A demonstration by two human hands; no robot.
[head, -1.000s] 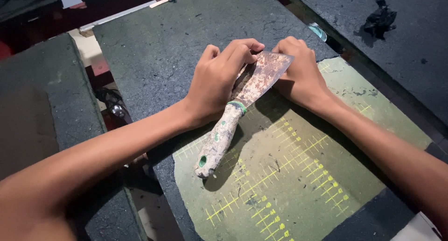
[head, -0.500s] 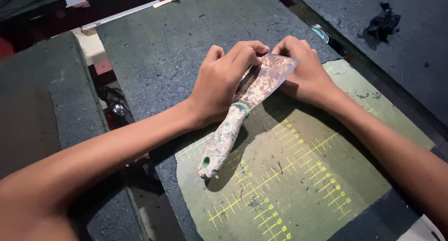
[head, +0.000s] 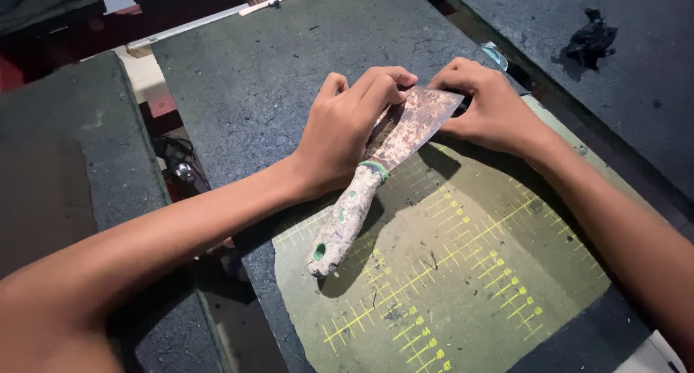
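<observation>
Head view: looking down on two bare hands working at a dark, worn table top.
Scraper: a rusty flat blade on a paint-crusted pale handle with a green band at the neck and a green-rimmed hole at the butt. It lies slantwise on the green mat, blade up and to the right, handle down and to the left.
Left hand: laid over the blade's near half, fingers curled and pressing down on the metal, thumb side towards the handle's neck. It pins the blade more than it wraps it.
Right hand: at the blade's far corner, fingers bent and touching the tip edge. Whether it pinches something under the blade, I cannot tell.
Green mat: a stained cutting mat with yellow ruler marks, lying on the table top under the scraper and both wrists.
Table top: dark grey, scuffed and cracked, reaching well beyond the mat.
Black scrap: a crumpled dark lump on the neighbouring surface to the upper right, well apart from the hands.
Gap at left: cables and a small metal part show between two dark slabs.
</observation>
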